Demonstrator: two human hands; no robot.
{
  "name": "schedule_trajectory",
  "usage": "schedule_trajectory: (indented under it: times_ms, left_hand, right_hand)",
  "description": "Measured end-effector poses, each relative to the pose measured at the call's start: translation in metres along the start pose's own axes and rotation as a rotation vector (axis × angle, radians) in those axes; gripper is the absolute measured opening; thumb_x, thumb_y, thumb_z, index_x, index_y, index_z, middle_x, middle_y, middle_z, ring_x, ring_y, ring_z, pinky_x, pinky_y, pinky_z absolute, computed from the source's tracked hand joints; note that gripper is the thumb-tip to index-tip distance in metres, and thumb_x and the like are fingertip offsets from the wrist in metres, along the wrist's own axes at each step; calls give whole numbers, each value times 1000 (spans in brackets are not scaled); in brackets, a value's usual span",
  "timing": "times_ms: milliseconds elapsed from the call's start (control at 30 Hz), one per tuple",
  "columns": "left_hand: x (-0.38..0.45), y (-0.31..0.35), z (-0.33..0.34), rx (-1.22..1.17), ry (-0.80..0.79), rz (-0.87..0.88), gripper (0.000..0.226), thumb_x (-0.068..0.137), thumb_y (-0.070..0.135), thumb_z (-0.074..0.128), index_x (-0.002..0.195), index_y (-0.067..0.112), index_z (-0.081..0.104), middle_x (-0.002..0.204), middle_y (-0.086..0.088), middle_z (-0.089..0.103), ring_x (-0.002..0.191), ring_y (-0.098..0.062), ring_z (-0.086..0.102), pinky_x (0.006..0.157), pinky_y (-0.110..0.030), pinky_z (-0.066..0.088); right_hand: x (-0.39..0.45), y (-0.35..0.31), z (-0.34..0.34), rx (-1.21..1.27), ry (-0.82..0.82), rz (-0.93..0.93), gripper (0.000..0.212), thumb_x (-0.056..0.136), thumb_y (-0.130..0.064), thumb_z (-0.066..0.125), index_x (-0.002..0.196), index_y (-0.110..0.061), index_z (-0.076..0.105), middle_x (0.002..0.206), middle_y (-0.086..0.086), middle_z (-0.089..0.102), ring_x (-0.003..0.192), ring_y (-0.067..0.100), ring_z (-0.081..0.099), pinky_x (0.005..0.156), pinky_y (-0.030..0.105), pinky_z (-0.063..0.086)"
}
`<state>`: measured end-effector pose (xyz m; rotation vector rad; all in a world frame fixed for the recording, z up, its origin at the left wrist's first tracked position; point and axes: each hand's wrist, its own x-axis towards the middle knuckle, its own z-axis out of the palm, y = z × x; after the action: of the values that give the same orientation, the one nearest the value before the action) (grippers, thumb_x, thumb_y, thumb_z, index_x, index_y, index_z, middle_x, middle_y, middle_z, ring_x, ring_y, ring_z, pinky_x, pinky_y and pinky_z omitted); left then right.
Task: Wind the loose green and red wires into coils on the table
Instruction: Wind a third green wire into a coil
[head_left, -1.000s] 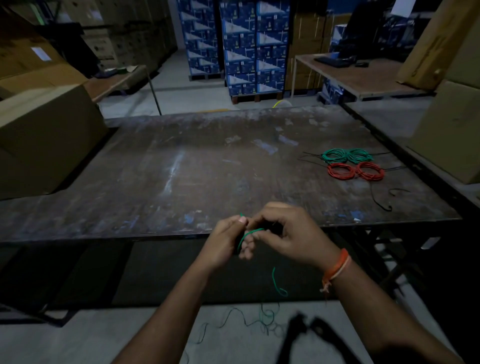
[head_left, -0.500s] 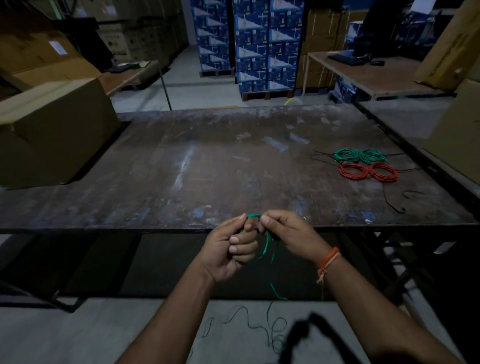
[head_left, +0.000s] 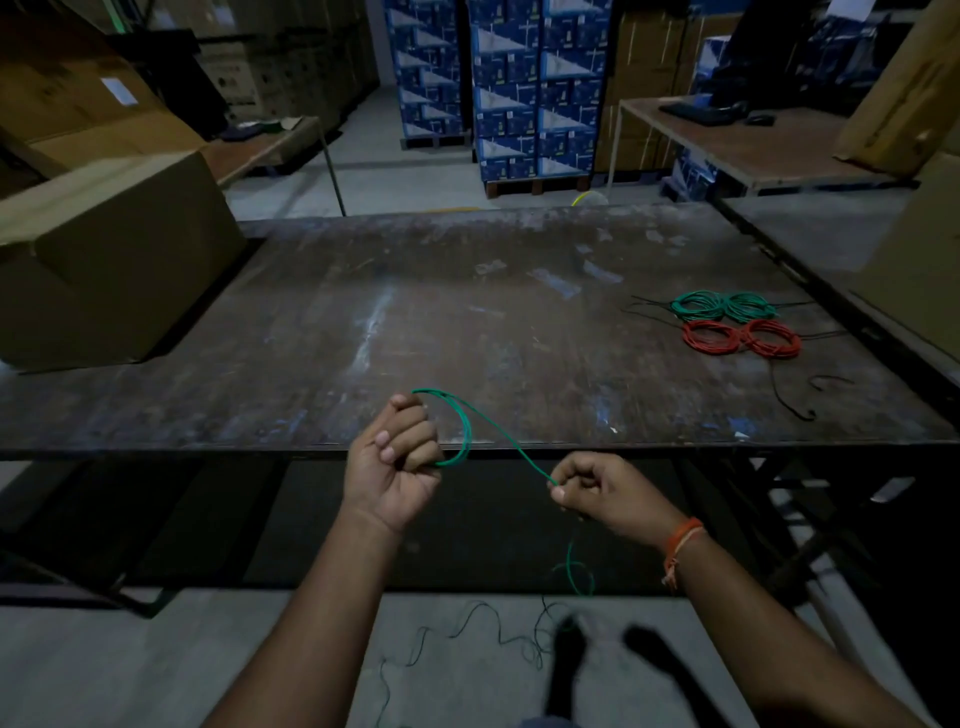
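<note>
Left hand (head_left: 396, 462) fisted round a green wire (head_left: 464, 427) loop at the near edge of the table (head_left: 322, 332). Right hand (head_left: 597, 486) pinches the same wire; hands were touching 0.5 s ago, now apart, strand drawn taut between them. Wire tail drops below the table edge to the floor, where it looks tangled, dim there. Far right on the table: 2 green coils (head_left: 722, 305), 2 red coils (head_left: 740, 338) just nearer. Cardboard box (head_left: 104, 260) at the table's left end.
</note>
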<state>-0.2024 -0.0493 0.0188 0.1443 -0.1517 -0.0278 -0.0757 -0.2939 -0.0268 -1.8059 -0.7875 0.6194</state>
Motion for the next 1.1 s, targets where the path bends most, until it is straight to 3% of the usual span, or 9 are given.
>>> schedule_trajectory:
  times_ms: [100, 233, 333, 467, 600, 733, 867, 967, 1100]
  left_hand:
    - [5, 5, -2, 45, 161, 115, 28, 102, 19, 38, 87, 10, 60, 57, 8, 43, 45, -2, 35, 42, -18, 26]
    - [22, -25, -3, 604, 543, 292, 25, 103, 23, 41, 96, 8, 60, 59, 2, 58, 48, -8, 57, 43, -14, 43]
    - [22, -54, -2, 994, 528, 243, 34, 108, 25, 34, 102, 3, 60, 65, -7, 66, 55, -18, 63, 53, -25, 51]
    - [12, -67, 4, 1225, 392, 95, 32, 105, 26, 41, 87, 5, 56, 53, -4, 46, 40, -11, 38, 40, -19, 28]
    - [5, -63, 11, 911, 354, -138, 35, 101, 27, 40, 81, 8, 62, 47, 5, 28, 38, -5, 14, 41, -17, 12]
    - [1, -54, 14, 499, 159, -296, 21, 97, 27, 51, 86, 11, 58, 49, 11, 30, 42, -3, 16, 40, -18, 13]
    - [-3, -52, 13, 402, 103, -326, 18, 96, 26, 59, 83, 16, 53, 53, 12, 26, 43, -2, 20, 43, -19, 12]
    - [-6, -51, 11, 370, 64, -329, 21, 101, 29, 50, 83, 17, 51, 55, 11, 27, 44, -2, 21, 45, -20, 11]
    - [-3, -32, 12, 187, 35, -134, 22, 102, 22, 39, 84, 17, 50, 57, 9, 33, 47, -4, 26, 45, -20, 15]
  right_hand:
    - [-10, -6, -4, -272, -26, -137, 3, 90, -22, 70, 87, -21, 70, 77, -4, 67, 71, 7, 61, 71, 34, 50]
    - [-14, -56, 9, -476, -142, -454, 6, 93, -21, 69, 94, -17, 73, 88, -7, 69, 84, 6, 63, 78, 28, 51]
    - [-11, -89, 13, -473, -56, -612, 6, 92, -17, 72, 95, -13, 74, 85, -9, 65, 83, 1, 60, 77, 17, 46]
    - [-1, -110, -1, -396, -36, -613, 13, 88, -8, 75, 100, -11, 71, 91, -3, 70, 88, 8, 66, 79, 25, 52]
    - [14, -97, -16, -241, -3, -483, 20, 88, -3, 74, 105, -12, 72, 94, -1, 72, 90, 9, 68, 82, 26, 55]
    - [22, -66, -1, 58, -57, -266, 22, 95, -22, 63, 104, -4, 71, 89, 11, 70, 85, 13, 64, 81, 35, 55]
    - [18, -52, 21, 108, -70, -201, 31, 103, -29, 50, 81, -12, 63, 63, -11, 46, 60, 1, 39, 57, 26, 32]
    - [18, -55, 28, 180, -52, -190, 27, 106, -16, 46, 88, -6, 64, 69, -15, 53, 66, -3, 44, 62, 19, 39]
    - [16, -43, 28, 193, -97, -132, 34, 99, -32, 51, 91, -1, 61, 67, -5, 57, 58, 7, 47, 56, 17, 39]
